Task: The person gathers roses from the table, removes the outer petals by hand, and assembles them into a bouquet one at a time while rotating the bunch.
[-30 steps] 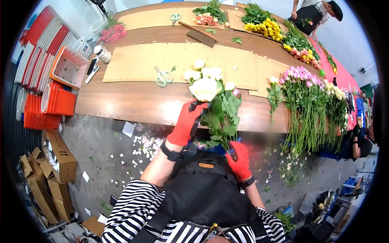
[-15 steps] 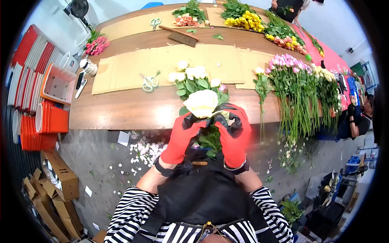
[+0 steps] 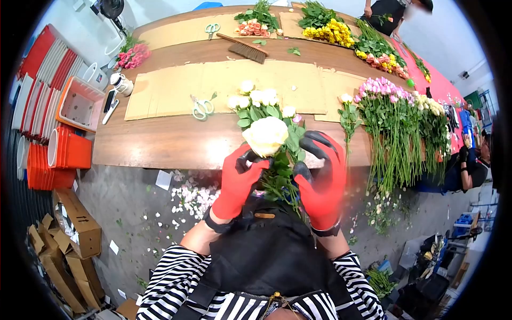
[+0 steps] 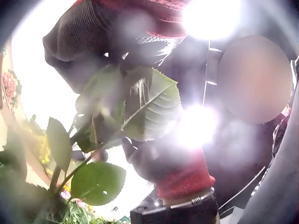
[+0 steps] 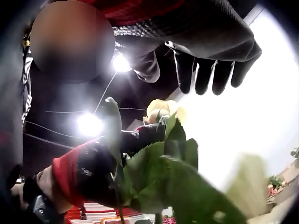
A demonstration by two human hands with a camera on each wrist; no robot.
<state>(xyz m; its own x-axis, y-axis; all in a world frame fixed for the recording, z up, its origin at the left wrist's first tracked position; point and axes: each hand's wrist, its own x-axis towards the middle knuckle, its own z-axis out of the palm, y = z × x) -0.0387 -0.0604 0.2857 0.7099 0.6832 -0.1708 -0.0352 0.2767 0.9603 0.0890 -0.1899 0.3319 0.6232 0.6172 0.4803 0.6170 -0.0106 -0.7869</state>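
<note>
In the head view a large cream-white rose [image 3: 265, 136] stands over the table's near edge. My left hand [image 3: 238, 178], in a red and black glove, pinches it just under the bloom. My right hand [image 3: 323, 178], gloved alike, is apart from the rose on its right side, fingers loosely bent with nothing between them. The right wrist view has these black fingers [image 5: 184, 74] hanging above the rose and its leaves [image 5: 149, 172]. A pale, blurred petal-like piece [image 5: 247, 184] shows there too. Behind the held rose lie several smaller white roses [image 3: 261, 97] with leafy stems.
Green-handled scissors [image 3: 202, 108] lie on the cardboard [image 3: 170, 88]. Pink roses [image 3: 381, 89] with long stems overhang the table edge at right. A brush [image 3: 248, 50] and yellow roses [image 3: 333, 36] are farther back. Petals [image 3: 192, 194] litter the floor. Another person [image 3: 392, 13] stands at the far right.
My right hand rose from low by the stems to the bloom, touched it beside the left hand, then drew away right with its fingers loosened. The left hand keeps holding the rose.
</note>
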